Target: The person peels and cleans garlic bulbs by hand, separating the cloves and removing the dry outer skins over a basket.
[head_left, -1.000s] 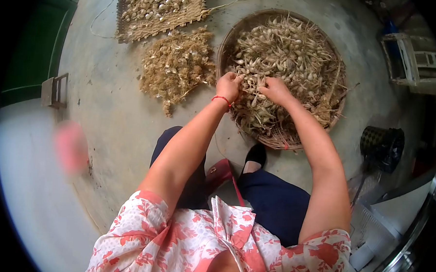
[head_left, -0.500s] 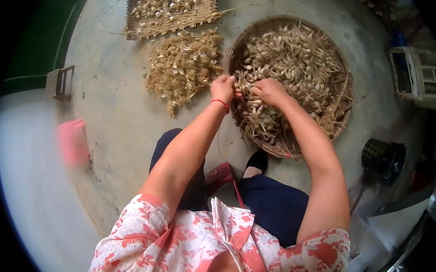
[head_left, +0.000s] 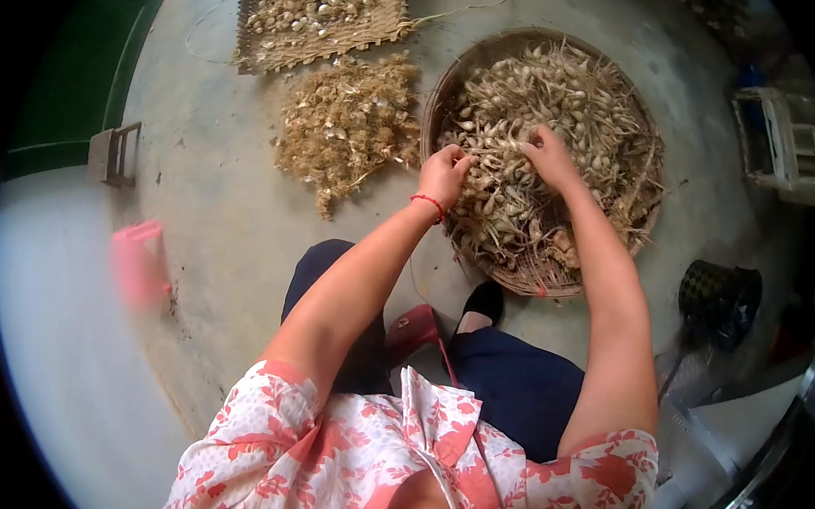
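Observation:
A round woven basket (head_left: 435,101) holds a heap of pale bulbs with dry stalks and roots (head_left: 569,102). My left hand (head_left: 445,176), with a red string at the wrist, is over the basket's left side, its fingers pinched; what they hold, if anything, is too small to name. Over the middle of the heap is my right hand (head_left: 550,159), thumb and fingers closed together at the bulbs. Whether it grips one cannot be made out. A gap separates the two hands.
Left of the basket lies a pile of brown skins and roots (head_left: 340,124). Behind it, a woven mat (head_left: 344,35) bears loose bulbs. A small wooden stool (head_left: 112,155), a pink object (head_left: 140,261), a red bag (head_left: 411,332) and a black bag-lined bin (head_left: 716,300) stand around.
My hands, close together before, have moved apart. The right went further over the heap, and the left shifted right over the basket. A few stalks now lie at the skin pile's right edge.

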Demonstrator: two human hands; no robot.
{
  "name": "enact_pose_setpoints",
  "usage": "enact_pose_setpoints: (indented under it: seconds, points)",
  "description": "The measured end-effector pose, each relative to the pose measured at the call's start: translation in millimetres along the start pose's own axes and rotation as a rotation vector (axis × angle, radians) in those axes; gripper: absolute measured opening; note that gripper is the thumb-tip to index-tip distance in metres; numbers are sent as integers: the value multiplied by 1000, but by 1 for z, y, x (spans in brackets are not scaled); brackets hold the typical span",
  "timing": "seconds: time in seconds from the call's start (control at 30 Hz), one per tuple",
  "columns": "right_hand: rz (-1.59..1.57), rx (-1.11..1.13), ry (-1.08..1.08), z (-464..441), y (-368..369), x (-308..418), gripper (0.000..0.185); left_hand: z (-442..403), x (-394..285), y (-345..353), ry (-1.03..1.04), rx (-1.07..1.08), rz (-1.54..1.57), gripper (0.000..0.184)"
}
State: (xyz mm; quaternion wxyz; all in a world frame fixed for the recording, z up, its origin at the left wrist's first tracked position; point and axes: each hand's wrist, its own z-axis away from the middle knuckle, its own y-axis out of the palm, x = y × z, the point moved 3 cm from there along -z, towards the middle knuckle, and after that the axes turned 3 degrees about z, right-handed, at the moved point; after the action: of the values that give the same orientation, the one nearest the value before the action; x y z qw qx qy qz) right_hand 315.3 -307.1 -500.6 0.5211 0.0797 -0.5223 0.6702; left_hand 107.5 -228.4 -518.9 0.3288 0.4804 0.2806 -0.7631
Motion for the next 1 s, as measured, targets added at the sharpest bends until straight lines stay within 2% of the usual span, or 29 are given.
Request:
enact_pose_setpoints:
  seconds: [0.1, 0.13, 0.2, 0.23, 0.33, 0.4, 0.43, 0.5, 0.63, 0.7, 0.73, 0.77, 0.83, 0.93, 1.0]
  points:
    - [-157, 23, 36, 31, -13, 31, 25, 4, -17, 11, -27, 19, 160, 28]
    - [-204, 67, -13, 45, -13, 47, 24, 11, -34, 12, -83, 50, 208, 35]
    - [-273, 85, -156, 56, -3, 48, 23, 18, -45, 22, -208, 168, 303, 32]
    - [-299, 77, -122, 60, 3, 47, 20, 25, -53, 25, -313, 233, 337, 31]
    - [-381, 33, -178, 69, 3, 46, 17, 27, -50, 35, -249, 308, 430, 24]
    - [-941, 69, -1, 73, 2, 41, 16, 26, -48, 38, -280, 289, 503, 20]
    - [-941, 64, 0, 76, 1, 44, 16, 25, -47, 37, -311, 261, 578, 17]
    - [-1209, 202, 27, 82, 0, 50, 17, 27, -44, 37, -354, 288, 635, 15]
    - [-1137, 127, 54, 82, -9, 43, 20, 29, -50, 32, -332, 180, 569, 22]
    - [-1110, 92, 73, 79, -6, 39, 21, 29, -49, 32, -294, 241, 496, 27]
    - [-986, 148, 76, 80, -3, 43, 21, 32, -53, 30, -311, 279, 498, 33]
    - [-861, 200, 77, 81, -1, 46, 20, 34, -55, 29, -313, 281, 499, 33]
    - [-840, 265, 20, 76, 6, 43, 20, 37, -56, 30, -376, 384, 457, 31]
    - [-740, 245, 21, 71, 13, 48, 21, 30, -53, 27, -345, 284, 440, 26]
    - [-837, -135, 318, 66, 11, 36, 24, 27, -47, 31, -314, 268, 446, 23]
